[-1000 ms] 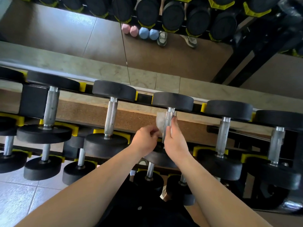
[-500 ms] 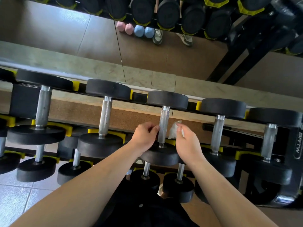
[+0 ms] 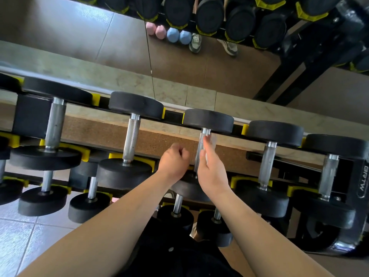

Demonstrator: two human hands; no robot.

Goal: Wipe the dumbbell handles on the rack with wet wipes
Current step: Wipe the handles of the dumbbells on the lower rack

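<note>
Pressing against the metal handle [image 3: 200,148], your right hand [image 3: 212,172] lies with its fingers stretched straight along the bar's right side. The pale wipe [image 3: 214,139] is trapped between those fingers and the handle, showing just past your fingertips, close under the far black weight [image 3: 208,120]. Your left hand [image 3: 174,162] is curled into a fist just left of the same handle, apart from it, with nothing visible in it. That dumbbell rests on the rack [image 3: 173,115] directly ahead of both hands.
</note>
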